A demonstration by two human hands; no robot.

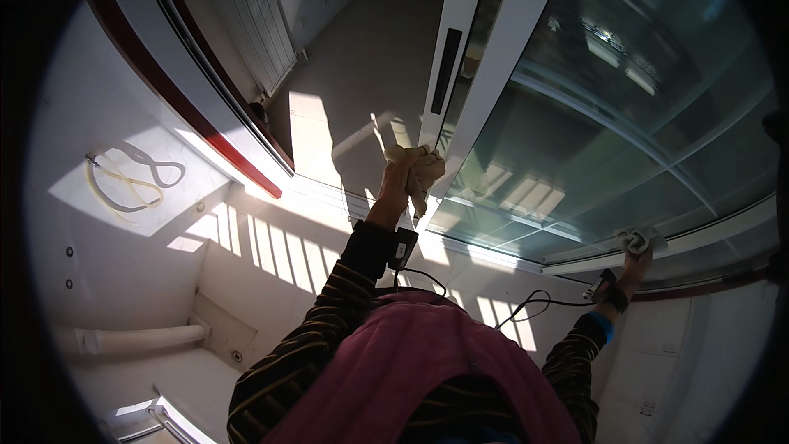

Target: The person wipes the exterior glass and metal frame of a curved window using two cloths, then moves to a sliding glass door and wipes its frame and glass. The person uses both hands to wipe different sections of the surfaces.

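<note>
My left hand (394,188) grips a bunched beige cloth (428,168) at the lower part of the white frame (447,43) of a sliding glass door. My right hand (637,265) is wrapped round a pale crumpled cloth (633,240) at the door's right side, beside the white edge frame (666,246). Between the two hands stretches the large glass pane (592,154), which shows reflections and a grid of bars. A dark recessed handle (446,71) is set in the frame above my left hand. The fingers of my right hand are partly hidden by its cloth.
A coiled hose (132,182) hangs on the left wall. Below it a white pipe (145,339) runs near a floor drain (237,356). Through the opening stands a white radiator (253,18). A red-edged door frame (203,135) curves at left. Black cables (536,303) trail from both wrists.
</note>
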